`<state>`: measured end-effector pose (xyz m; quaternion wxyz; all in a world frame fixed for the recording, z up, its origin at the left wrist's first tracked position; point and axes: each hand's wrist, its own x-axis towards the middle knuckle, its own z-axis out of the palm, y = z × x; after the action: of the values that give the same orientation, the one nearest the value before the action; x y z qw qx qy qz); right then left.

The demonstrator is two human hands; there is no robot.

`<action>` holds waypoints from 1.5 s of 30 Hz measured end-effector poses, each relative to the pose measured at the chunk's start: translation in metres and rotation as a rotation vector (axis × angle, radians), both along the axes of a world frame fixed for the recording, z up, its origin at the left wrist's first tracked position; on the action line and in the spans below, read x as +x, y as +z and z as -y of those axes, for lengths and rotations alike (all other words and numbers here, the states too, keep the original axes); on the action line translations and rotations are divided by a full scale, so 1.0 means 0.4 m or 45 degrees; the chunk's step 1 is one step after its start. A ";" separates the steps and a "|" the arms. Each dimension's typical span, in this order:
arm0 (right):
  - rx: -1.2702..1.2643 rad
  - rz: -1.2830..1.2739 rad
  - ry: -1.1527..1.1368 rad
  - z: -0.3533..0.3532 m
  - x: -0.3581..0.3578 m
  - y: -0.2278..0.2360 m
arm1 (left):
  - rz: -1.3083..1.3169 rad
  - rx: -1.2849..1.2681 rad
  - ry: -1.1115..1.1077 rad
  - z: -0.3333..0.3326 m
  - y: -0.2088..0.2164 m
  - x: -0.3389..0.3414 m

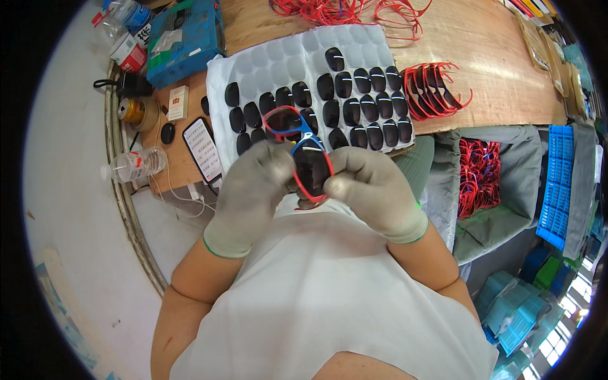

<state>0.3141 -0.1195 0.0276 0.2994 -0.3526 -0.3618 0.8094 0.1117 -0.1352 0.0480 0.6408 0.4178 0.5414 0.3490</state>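
Observation:
Both gloved hands hold one pair of sunglasses (pixel 311 166) with a red and blue frame, tilted over my lap in front of the table edge. Dark lenses show in both of its rims. My left hand (pixel 254 183) is closed about the middle and lower side of the frame. My right hand (pixel 372 187) pinches the rim of the nearer lens between thumb and fingers. Just beyond lies a white moulded tray (pixel 269 60) with rows of loose dark lenses (pixel 360 111); its far left pockets hold none.
Stacked red-framed glasses (pixel 436 90) stand right of the tray; red frames (pixel 345 11) heap at the back. A phone (pixel 202 149), bottle (pixel 136 164), cigarette pack (pixel 178 103) and blue metal box (pixel 185 44) lie left. A cloth-lined bin (pixel 506 231) holds red frames at right.

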 end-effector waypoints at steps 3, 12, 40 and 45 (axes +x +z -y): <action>0.107 0.135 0.000 0.020 -0.009 0.017 | 0.028 -0.005 0.006 0.034 -0.015 0.005; 0.713 0.352 0.284 -0.028 0.052 0.040 | 0.185 -0.024 0.101 0.030 -0.038 -0.002; 0.753 1.702 -0.499 -0.450 0.561 -0.288 | -0.917 0.982 -0.133 -1.279 -0.368 -0.108; 1.303 1.871 -0.666 -0.471 0.509 -0.221 | -0.900 0.586 -0.644 -1.328 -0.438 -0.060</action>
<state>0.5175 0.0689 -0.0607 0.2872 -0.6716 -0.6823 0.0321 0.0878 0.3958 -0.1274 0.3737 0.7597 0.5160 0.1300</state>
